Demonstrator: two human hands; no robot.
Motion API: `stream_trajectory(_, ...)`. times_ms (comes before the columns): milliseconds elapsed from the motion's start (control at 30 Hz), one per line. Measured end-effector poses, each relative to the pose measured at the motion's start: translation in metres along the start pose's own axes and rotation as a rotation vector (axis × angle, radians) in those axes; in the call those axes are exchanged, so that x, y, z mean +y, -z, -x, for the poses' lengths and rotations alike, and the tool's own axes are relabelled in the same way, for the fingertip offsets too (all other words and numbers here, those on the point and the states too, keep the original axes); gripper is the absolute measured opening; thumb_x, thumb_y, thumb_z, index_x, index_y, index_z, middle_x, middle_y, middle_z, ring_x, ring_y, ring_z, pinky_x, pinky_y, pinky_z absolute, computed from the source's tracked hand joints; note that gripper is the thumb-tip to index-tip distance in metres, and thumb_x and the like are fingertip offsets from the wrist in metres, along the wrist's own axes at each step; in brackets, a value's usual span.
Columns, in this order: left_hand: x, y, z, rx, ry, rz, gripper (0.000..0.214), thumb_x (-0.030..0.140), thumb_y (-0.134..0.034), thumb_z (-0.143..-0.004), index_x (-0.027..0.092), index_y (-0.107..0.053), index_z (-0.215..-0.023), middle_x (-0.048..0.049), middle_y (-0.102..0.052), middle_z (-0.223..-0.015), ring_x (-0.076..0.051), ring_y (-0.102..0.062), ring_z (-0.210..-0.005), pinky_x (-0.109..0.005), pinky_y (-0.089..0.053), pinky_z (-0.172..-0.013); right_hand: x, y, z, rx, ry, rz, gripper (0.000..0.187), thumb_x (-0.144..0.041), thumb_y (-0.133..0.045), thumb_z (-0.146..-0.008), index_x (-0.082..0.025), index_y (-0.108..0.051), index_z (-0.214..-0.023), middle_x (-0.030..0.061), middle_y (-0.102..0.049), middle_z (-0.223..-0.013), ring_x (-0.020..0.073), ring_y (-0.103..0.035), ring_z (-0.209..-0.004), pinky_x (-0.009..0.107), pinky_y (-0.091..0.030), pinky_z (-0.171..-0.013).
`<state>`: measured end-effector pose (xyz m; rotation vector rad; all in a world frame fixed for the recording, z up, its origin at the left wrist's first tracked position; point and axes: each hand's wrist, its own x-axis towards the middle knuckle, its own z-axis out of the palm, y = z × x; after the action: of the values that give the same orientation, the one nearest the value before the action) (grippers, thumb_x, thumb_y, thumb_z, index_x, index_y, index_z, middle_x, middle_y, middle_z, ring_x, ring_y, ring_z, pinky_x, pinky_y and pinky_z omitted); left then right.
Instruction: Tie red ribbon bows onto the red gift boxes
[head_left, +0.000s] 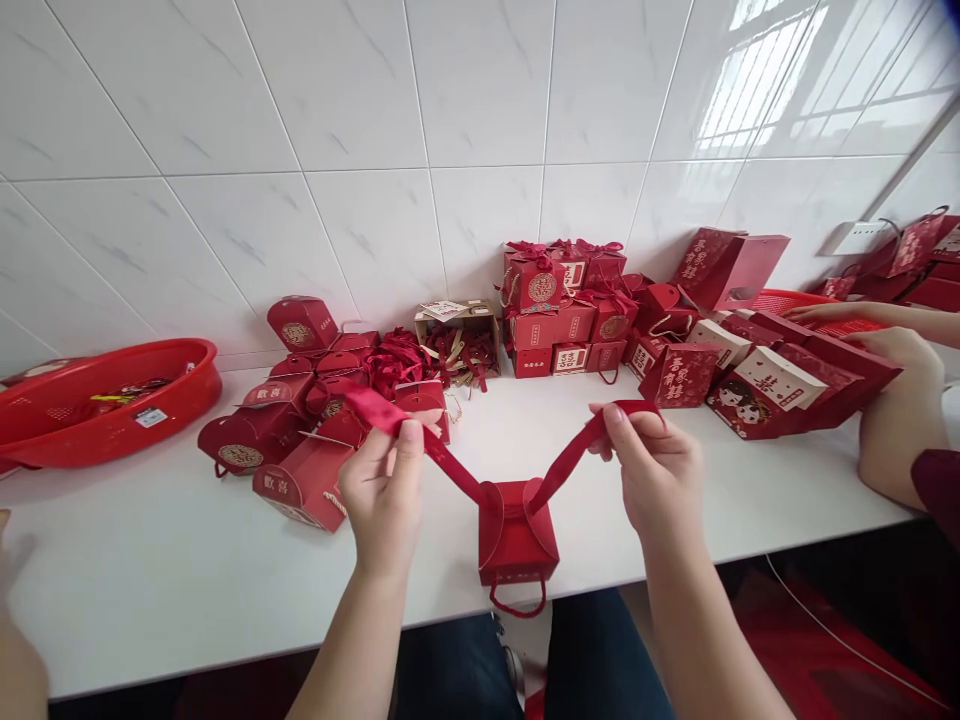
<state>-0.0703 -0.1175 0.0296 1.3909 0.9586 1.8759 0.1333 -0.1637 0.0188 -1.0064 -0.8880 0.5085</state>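
Observation:
A small red gift box [517, 540] sits at the table's front edge, its cord handle hanging over the side. A red ribbon [457, 472] passes through the top of the box, and its two ends spread outward in a V. My left hand [390, 490] pinches one end between thumb and fingers, up and to the left of the box. On the other side, my right hand [649, 465] is closed on the opposite end. Both stretches of ribbon look fairly taut. Neither hand touches the box itself.
Folded red boxes [300, 480] and a red plastic basket [112, 410] lie to the left. Behind stand a carton of ribbons [457, 345] and stacked tied boxes [562, 310]. At right, a co-worker's arm [900, 400] reaches beside red gift bags [795, 390].

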Motion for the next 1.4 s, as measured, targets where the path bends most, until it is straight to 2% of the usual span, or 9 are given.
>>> stream_trajectory(100, 0.007, -0.007, -0.005, -0.043, -0.016, 0.031, 0.021, 0.039, -0.072, -0.076, 0.02, -0.076, -0.084, -0.002, -0.072, -0.076, -0.018, -0.066, -0.078, -0.028, -0.053, -0.077, -0.006, -0.007, -0.003, -0.049, 0.027, -0.009, 0.013, -0.033, -0.071, -0.079, -0.02, -0.069, -0.08, -0.0022, -0.06, -0.058, 0.011, -0.051, -0.05, 0.025, -0.039, -0.046)
stream_trajectory(333, 0.009, -0.012, -0.013, -0.15, 0.058, 0.024, 0.022, 0.04, -0.076, -0.071, 0.02, -0.077, -0.08, -0.0029, -0.074, -0.077, -0.019, -0.068, -0.078, -0.03, -0.054, -0.076, -0.007, -0.016, -0.004, -0.132, 0.03, 0.018, 0.016, -0.033, -0.07, -0.079, -0.02, -0.068, -0.07, -0.0014, -0.057, -0.066, 0.0123, -0.05, -0.063, 0.026, -0.039, -0.058)
stream_trajectory(567, 0.018, -0.013, -0.015, -0.151, 0.055, 0.073, 0.026, 0.043, -0.071, -0.075, 0.019, -0.076, -0.081, -0.0041, -0.073, -0.076, -0.021, -0.068, -0.08, -0.032, -0.053, -0.076, -0.011, -0.017, -0.007, -0.069, 0.068, -0.035, 0.016, -0.038, -0.07, -0.077, -0.023, -0.069, -0.072, 0.0014, -0.062, -0.072, 0.0171, -0.056, -0.072, 0.03, -0.044, -0.065)
stream_trajectory(800, 0.02, -0.02, -0.016, -0.416, 0.123, 0.153, 0.028, 0.04, -0.054, -0.091, 0.018, -0.071, -0.086, -0.0035, -0.068, -0.074, -0.018, -0.065, -0.08, -0.033, -0.05, -0.08, -0.015, -0.024, -0.011, -0.213, -0.117, -0.24, 0.022, -0.039, -0.066, -0.083, -0.02, -0.062, -0.072, -0.0002, -0.064, -0.071, 0.0143, -0.061, -0.068, 0.03, -0.049, -0.07)
stream_trajectory(933, 0.022, -0.028, -0.014, -0.467, 0.122, 0.192, 0.022, 0.037, -0.061, -0.087, 0.018, -0.069, -0.08, -0.0001, -0.062, -0.061, -0.018, -0.065, -0.077, -0.033, -0.05, -0.081, -0.019, -0.029, -0.011, -0.248, -0.189, -0.325, 0.025, -0.039, -0.064, -0.085, -0.019, -0.057, -0.071, -0.002, -0.063, -0.065, 0.0115, -0.061, -0.057, 0.026, -0.05, -0.062)
stream_trajectory(1067, 0.021, -0.032, -0.011, -0.467, 0.122, 0.183, 0.02, 0.037, -0.065, -0.084, 0.018, -0.066, -0.08, 0.0001, -0.063, -0.062, -0.017, -0.064, -0.073, -0.031, -0.05, -0.075, -0.021, -0.032, -0.01, -0.254, -0.189, -0.318, 0.028, -0.042, -0.063, -0.085, -0.019, -0.056, -0.07, -0.0023, -0.063, -0.06, 0.0095, -0.057, -0.047, 0.023, -0.046, -0.052)
stream_trajectory(1167, 0.021, -0.031, -0.009, -0.52, 0.137, 0.179, 0.018, 0.035, -0.066, -0.083, 0.018, -0.062, -0.086, 0.0005, -0.064, -0.063, -0.015, -0.062, -0.067, -0.029, -0.049, -0.071, -0.021, -0.034, -0.011, -0.274, -0.237, -0.26, 0.032, -0.047, -0.063, -0.083, -0.018, -0.057, -0.071, -0.0036, -0.057, -0.05, 0.0065, -0.044, -0.036, 0.019, -0.034, -0.038)
stream_trajectory(1267, 0.022, -0.031, -0.006, -0.64, 0.198, 0.195, 0.025, 0.031, -0.067, -0.083, 0.021, -0.051, -0.099, 0.0032, -0.065, -0.062, -0.012, -0.06, -0.061, -0.026, -0.048, -0.065, -0.019, -0.036, -0.011, -0.338, -0.267, -0.133, 0.03, -0.046, -0.066, -0.08, -0.016, -0.061, -0.075, -0.0059, -0.05, -0.045, 0.0039, -0.032, -0.034, 0.017, -0.022, -0.034)
stream_trajectory(1400, 0.02, -0.031, -0.004, -0.685, 0.29, 0.147, 0.035, 0.028, -0.069, -0.081, 0.023, -0.043, -0.102, 0.0051, -0.066, -0.061, -0.012, -0.061, -0.058, -0.025, -0.05, -0.063, -0.013, -0.034, -0.006, -0.564, -0.251, -0.105, 0.026, -0.042, -0.061, -0.084, -0.017, -0.068, -0.089, -0.0018, -0.056, -0.059, 0.0078, -0.045, -0.049, 0.019, -0.035, -0.043)
